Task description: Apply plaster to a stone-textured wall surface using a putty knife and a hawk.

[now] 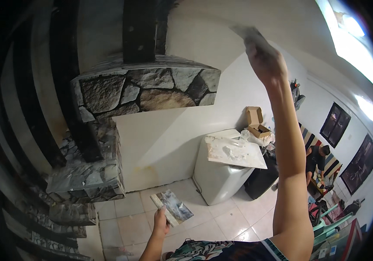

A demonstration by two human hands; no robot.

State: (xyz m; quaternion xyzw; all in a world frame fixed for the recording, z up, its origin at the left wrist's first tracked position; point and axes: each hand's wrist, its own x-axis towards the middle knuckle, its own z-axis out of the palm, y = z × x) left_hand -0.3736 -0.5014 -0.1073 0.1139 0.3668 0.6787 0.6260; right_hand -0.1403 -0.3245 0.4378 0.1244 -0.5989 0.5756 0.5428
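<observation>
Shows at left dark posts (64,65) standing on stone-patterned steps (86,178). Next, above the tiled floor (225,224), shows a smeared flat board (178,207), gripped at its pale edge by the left hand (161,222), closed with thumb uppermost. Further right, records a white appliance (214,180) bearing a stained sheet (238,153), near an open cardboard box (253,116). Notes the right hand (264,56) raised high, closed around a grey, motion-blurred tool (248,32) of indiscernible kind; cannot confirm wall contact. Beyond the forearm, registers a co-worker (315,158) leaning forward.

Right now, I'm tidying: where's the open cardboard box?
The box is right of centre in the head view, above the pale board, left of the right forearm.
</observation>
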